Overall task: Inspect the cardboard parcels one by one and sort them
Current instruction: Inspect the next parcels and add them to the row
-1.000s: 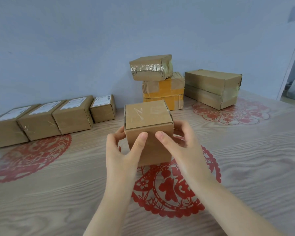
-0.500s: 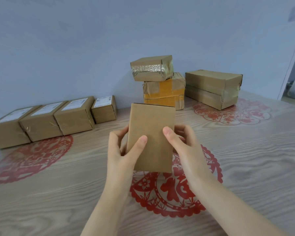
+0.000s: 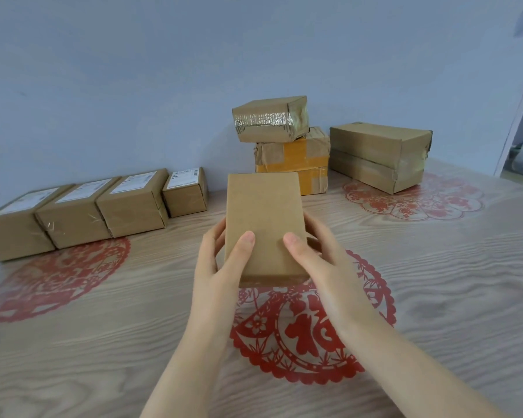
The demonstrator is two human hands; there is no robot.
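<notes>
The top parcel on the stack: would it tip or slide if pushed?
Probably stiff: the top parcel keeps its boxy shape. It overhangs the yellow-taped parcel beneath, so a push might tip it. Its glossy tape may be slippery.

two bare forearms, slim, entering from bottom edge of frame, narrowing to bare wrists. left hand (image 3: 215, 267) at frame centre, right hand (image 3: 320, 260) just right of it. thumbnails short, rounded, plain.
</notes>
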